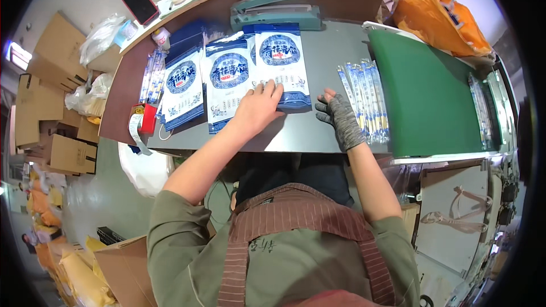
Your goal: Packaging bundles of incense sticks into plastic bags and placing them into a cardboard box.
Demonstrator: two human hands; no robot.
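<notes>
My left hand (259, 107) is bare and lies flat on the lower part of the blue and white printed pouches (281, 65), fingers spread on the rightmost pouch. Two more stacks of the same pouches (183, 82) lie to its left on the grey table (296, 133). My right hand (339, 115) wears a grey fingerless glove and rests on the table with its fingers curled, just left of a row of long thin blue and white wrapped packets (364, 99). It holds nothing.
A teal heat sealer (276, 11) stands behind the pouches. A green conveyor belt (426, 96) runs on the right, with more thin packets (482, 108) at its far end. Orange bags (441, 14), a phone (140, 3), a tape dispenser (142, 122) and cardboard boxes (48, 85) surround the table.
</notes>
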